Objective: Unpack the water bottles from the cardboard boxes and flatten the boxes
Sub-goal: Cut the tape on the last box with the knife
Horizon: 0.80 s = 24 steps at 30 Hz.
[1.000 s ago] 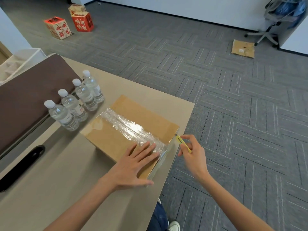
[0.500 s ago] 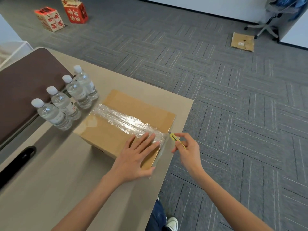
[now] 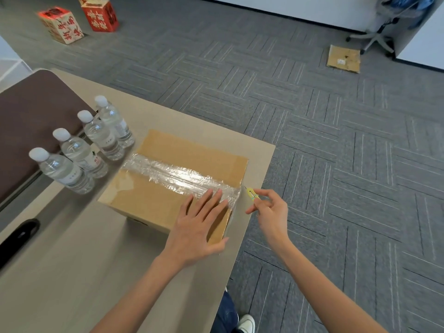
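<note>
On table point(image 3: 72, 272), near its right edge: cardboard box point(image 3: 149, 200), sealed, clear tape point(image 3: 177, 175) along the top seam. Just left of it: four water bottles point(image 3: 101, 138), upright, already out.

Step in hand, by judgement: slitting the tape. Advice: enter at the seam's near end, keep the blade shallow to spare any bottles inside, and cut away from the bracing hand.

Left hand point(image 3: 199, 227): fingers straight, flat on the box top, touching the tape end.

Right hand point(image 3: 271, 212): pinches a small yellow cutter point(image 3: 251, 193), tip just beside the box edge.
</note>
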### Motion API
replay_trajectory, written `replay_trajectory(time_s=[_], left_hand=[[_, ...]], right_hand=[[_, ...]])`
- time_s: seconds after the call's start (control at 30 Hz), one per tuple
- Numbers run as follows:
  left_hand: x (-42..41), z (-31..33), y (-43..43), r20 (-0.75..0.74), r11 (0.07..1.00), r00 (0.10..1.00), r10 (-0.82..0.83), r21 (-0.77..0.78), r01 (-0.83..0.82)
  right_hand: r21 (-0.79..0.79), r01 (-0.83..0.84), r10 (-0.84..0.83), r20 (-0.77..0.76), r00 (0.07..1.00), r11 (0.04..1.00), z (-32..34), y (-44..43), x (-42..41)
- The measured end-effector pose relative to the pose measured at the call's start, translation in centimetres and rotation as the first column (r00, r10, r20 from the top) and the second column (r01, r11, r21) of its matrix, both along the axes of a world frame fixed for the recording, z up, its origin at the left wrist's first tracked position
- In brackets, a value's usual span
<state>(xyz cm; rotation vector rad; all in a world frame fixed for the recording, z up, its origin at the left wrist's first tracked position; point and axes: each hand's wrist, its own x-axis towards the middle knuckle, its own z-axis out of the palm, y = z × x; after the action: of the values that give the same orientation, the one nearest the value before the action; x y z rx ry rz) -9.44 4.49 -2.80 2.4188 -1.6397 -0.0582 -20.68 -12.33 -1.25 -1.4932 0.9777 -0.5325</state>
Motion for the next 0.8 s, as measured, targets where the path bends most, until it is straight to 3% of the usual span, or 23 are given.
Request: replay_trajectory(time_s=[0.43, 0.8], left_hand=[[0.1, 0.4, 0.3, -0.06, 0.997, 0.998, -0.018, 0.071, 0.022], [3.1, 0.1, -0.3, -0.113, 0.99, 0.984, -0.134, -0.068, 0.127]], right_hand=[[0.127, -0.093, 0.086, 0.061, 0.994, 0.987, 0.8, -0.1, -0.7], [0.184, -0.177, 0.17, 0.051, 0.984, 0.967, 0.9, -1.0, -0.9]])
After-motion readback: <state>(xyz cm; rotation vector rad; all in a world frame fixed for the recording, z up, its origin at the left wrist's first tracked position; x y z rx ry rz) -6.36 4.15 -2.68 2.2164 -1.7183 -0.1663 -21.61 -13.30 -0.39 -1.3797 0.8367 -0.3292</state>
